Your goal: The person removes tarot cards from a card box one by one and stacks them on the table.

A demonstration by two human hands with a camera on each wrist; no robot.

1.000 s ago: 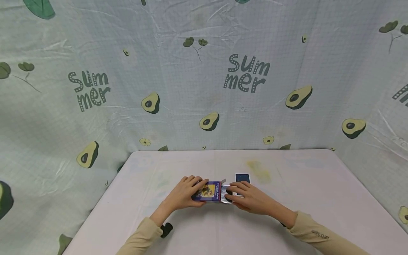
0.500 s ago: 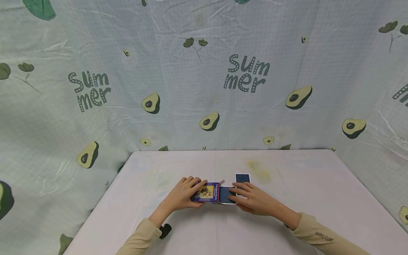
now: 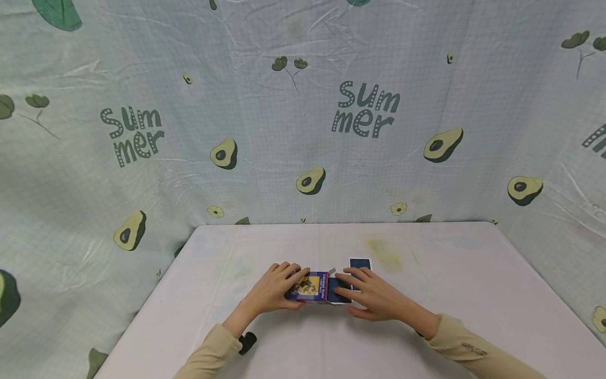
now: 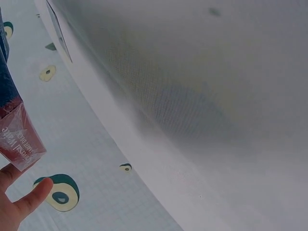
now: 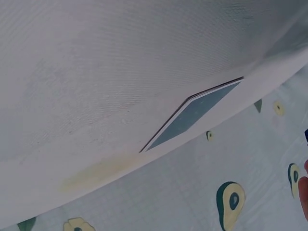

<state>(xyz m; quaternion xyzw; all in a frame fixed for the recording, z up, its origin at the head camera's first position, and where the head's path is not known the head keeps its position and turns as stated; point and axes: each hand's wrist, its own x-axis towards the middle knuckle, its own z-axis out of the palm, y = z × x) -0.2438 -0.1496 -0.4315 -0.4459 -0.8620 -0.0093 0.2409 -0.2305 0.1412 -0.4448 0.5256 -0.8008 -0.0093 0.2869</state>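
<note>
In the head view my left hand point(image 3: 276, 287) grips a small purple card box point(image 3: 310, 286) with a yellow picture, its open end facing right. A dark-blue-backed card point(image 3: 336, 296) sticks out of that end. My right hand point(image 3: 379, 295) reaches over the card from the right, fingers extended across it and thumb apart below. Part of the card is hidden under those fingers. In the left wrist view, fingers point(image 4: 31, 197) show below the box's reddish lettered end point(image 4: 21, 139). Only a sliver of the right fingers point(image 5: 304, 195) shows in the right wrist view.
Blue-backed cards point(image 3: 361, 263) with a white border lie flat on the white table point(image 3: 265, 242), just behind the right hand. A fabric backdrop point(image 3: 265, 116) printed with avocados rises behind the table. A black device point(image 3: 247, 342) sits at the left wrist.
The silvery piece at the box's open end has given way to a dark blue card back. The right thumb has spread away from its fingers. The left hand keeps its grip, nearly still.
</note>
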